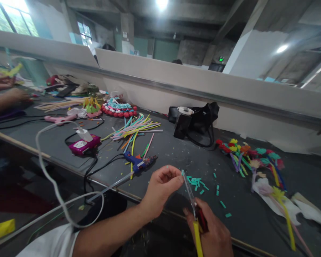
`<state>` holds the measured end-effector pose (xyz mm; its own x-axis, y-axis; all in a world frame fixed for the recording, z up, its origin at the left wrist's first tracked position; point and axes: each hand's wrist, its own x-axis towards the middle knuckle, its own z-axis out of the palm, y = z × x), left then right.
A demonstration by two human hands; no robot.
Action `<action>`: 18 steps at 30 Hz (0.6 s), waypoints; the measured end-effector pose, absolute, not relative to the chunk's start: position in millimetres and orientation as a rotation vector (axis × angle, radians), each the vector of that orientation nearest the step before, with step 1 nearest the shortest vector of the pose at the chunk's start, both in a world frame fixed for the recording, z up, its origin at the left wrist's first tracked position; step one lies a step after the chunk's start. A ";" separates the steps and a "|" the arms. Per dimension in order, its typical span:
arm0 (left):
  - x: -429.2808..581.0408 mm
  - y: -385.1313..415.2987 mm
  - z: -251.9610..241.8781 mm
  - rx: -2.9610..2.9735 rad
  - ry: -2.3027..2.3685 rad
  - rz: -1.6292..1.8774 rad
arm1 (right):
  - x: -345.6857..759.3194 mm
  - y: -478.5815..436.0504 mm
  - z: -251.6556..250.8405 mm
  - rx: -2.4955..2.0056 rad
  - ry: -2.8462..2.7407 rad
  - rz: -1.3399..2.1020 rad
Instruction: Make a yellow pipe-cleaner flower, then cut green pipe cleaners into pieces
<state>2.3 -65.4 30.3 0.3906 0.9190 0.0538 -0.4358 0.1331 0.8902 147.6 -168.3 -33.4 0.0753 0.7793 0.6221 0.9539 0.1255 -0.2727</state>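
Note:
My left hand (162, 189) is closed in a pinch near the table's front edge, with a tiny bit of green at its fingertips beside the blade tips. What it grips is too small to make out. My right hand (212, 228) is wrapped round scissors (189, 192) with yellow and dark red handles, their blades pointing up and away towards my left fingertips. Just beyond the blades lies a loose heap of short green pieces (195, 181). Several more green pieces (223, 204) are scattered to the right of it.
A blue glue gun (139, 162) lies left of my hands, near a magenta power strip (85, 144) and white cable. Behind are coloured strips (135, 128), a black bag (203, 117) and a phone (182, 125). Craft flowers (246, 151) lie right. Another person's hands (9, 94) are far left.

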 end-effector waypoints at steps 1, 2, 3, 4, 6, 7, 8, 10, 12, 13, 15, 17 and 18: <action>1.6 -65.5 30.8 1.030 0.624 1.087 | 147.7 -168.4 -33.2 -1.681 -1.737 -0.337; 1.0 -65.5 30.9 1.054 0.642 1.097 | 147.5 -168.5 -32.8 -1.675 -1.741 -0.338; 0.4 -65.3 30.7 1.070 0.652 1.102 | 147.2 -168.8 -32.3 -1.672 -1.737 -0.341; 0.0 -64.9 30.1 1.071 0.654 1.098 | 146.8 -169.1 -31.7 -1.671 -1.730 -0.342; -0.5 -63.6 28.8 1.037 0.632 1.076 | 146.0 -169.6 -30.2 -1.680 -1.723 -0.336; -0.6 -62.8 28.4 1.011 0.614 1.063 | 145.8 -169.6 -29.2 -1.684 -1.728 -0.327; -0.6 -62.1 28.3 0.983 0.594 1.054 | 145.7 -169.4 -28.2 -1.684 -1.735 -0.320; -0.6 -60.9 29.2 0.938 0.558 1.049 | 146.1 -168.4 -26.1 -1.687 -1.748 -0.310; -0.4 -60.3 31.2 0.911 0.536 1.047 | 146.8 -167.2 -24.1 -1.685 -1.762 -0.307; -0.3 -60.2 32.2 0.902 0.532 1.044 | 147.2 -166.8 -23.3 -1.685 -1.766 -0.311; -0.1 -60.4 34.0 0.893 0.531 1.032 | 147.9 -166.3 -22.4 -1.687 -1.761 -0.323; -0.1 -60.8 34.9 0.891 0.528 1.022 | 148.9 -166.7 -22.1 -1.695 -1.746 -0.329; -0.2 -60.9 35.0 0.893 0.527 1.019 | 149.6 -167.1 -22.2 -1.704 -1.740 -0.325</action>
<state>-0.2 -60.9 35.0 0.4499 0.8928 0.0205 -0.4995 0.2325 0.8346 149.6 -167.1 -22.2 0.0787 0.7882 0.6104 0.9552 0.1155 -0.2724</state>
